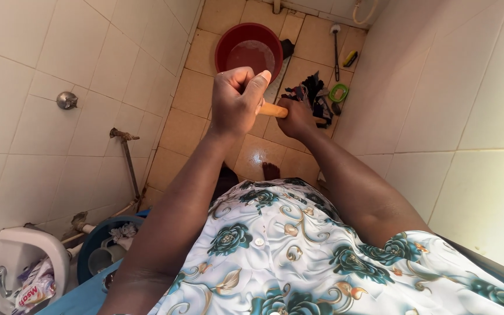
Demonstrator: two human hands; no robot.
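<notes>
Wooden handle (pixel 272 109) gripped in both fists above the tiled floor (pixel 193 93)

Head view: left hand (pixel 237 99) clenched round the upper end, thumb pressed on top; right hand (pixel 294 116) closed lower down — both arms stretched forward. Only a short pale-orange length shows between them, slanting toward dark rags (pixel 313 93) near a red basin (pixel 249 49).

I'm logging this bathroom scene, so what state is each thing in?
Left hand: shut on wooden handle.
Right hand: shut on wooden handle.
Wooden handle: held, slanting across.
Red basin: upright on floor, water inside.
Floor: wet patch near foot.
Cloths: heaped on floor.
</notes>
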